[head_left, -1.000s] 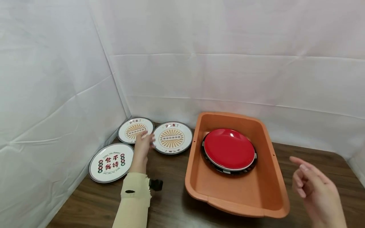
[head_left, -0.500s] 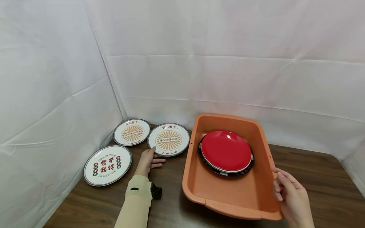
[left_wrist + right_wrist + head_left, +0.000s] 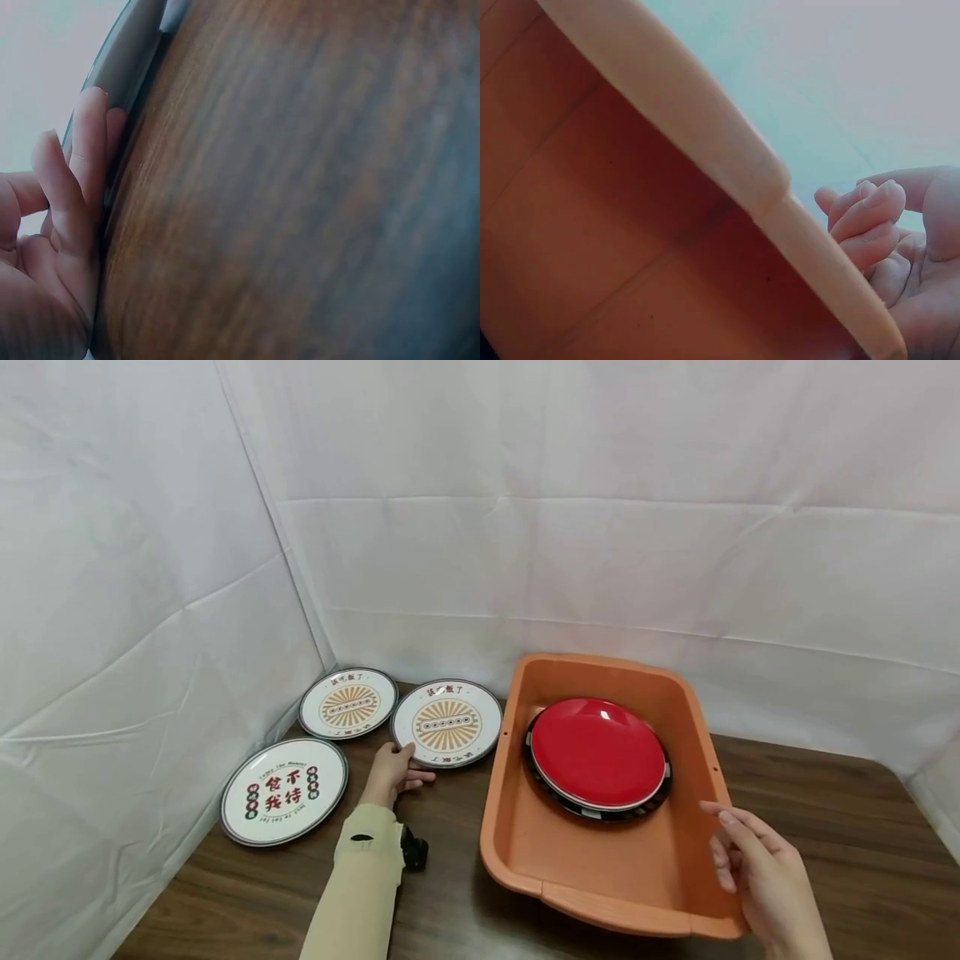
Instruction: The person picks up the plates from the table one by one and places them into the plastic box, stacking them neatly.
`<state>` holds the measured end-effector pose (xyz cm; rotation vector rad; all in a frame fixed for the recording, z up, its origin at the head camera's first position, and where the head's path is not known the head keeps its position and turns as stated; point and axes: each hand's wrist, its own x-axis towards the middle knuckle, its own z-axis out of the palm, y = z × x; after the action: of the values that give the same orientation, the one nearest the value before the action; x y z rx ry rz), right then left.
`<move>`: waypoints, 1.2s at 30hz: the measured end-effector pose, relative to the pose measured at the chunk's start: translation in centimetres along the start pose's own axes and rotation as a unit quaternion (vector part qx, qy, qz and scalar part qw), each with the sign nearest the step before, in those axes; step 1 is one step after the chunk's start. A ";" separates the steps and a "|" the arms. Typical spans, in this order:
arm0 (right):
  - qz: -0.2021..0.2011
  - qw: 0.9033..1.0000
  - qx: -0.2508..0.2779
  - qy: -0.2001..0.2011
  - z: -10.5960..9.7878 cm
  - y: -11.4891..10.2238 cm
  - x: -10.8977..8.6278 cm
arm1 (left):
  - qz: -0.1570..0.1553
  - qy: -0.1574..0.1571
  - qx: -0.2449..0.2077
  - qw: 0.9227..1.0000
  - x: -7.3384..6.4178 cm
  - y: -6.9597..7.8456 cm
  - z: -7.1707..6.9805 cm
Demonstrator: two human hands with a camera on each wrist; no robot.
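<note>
In the head view, my left hand grips the near edge of a white plate with an orange sunburst print. Its thumb lies over the rim; the left wrist view has fingers against the plate's underside, low over the wood. My right hand hovers near the right rim of an orange plastic basin, its fingers loosely curled around nothing. Inside the basin, a red plate is stacked on a dark patterned plate, which is mostly hidden.
A matching sunburst plate lies at the back left. Closer in is a white plate with red and green characters. White cloth bounds the wooden table at the back and left.
My left hand has come down from above the plates to the sunburst plate's near edge and taken hold of it. My right hand has moved left, close to the basin's rim.
</note>
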<state>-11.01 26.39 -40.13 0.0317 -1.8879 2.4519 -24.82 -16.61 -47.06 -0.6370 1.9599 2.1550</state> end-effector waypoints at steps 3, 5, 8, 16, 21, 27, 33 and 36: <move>0.000 1.000 -0.009 0.007 0.1 -0.1 0.0 | 0.006 0.005 0.008 1.000 -0.1 0.0 -0.1; 0.004 1.000 -0.015 0.015 0.1 -0.2 0.0 | 0.011 0.010 0.022 1.000 -0.3 -0.1 -0.1; 0.009 0.999 -0.026 0.028 0.2 -0.2 0.0 | 0.022 0.017 0.052 0.998 -0.5 -0.3 -0.2; 0.014 0.998 -0.046 0.041 0.4 -0.2 0.1 | 0.051 0.023 0.079 0.995 -0.8 -0.8 -0.2; 0.017 0.998 -0.052 0.044 0.4 -0.2 0.1 | 0.067 0.030 0.048 0.996 -1.3 -1.2 -0.2; 0.020 0.997 -0.054 0.043 0.6 0.1 0.1 | 0.103 0.062 -0.032 0.992 -2.1 -1.4 -0.8; 0.025 0.997 -0.063 0.048 0.5 0.1 0.2 | 0.160 0.101 -0.062 0.980 -4.0 0.4 -1.0; 0.023 0.996 -0.066 0.051 0.5 0.0 0.2 | 0.188 0.103 -0.087 0.973 -5.3 1.4 -0.7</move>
<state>-11.25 25.89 -40.01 -0.1400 -2.0229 2.3012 -20.47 -16.64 -43.65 -0.5735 2.1602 2.6023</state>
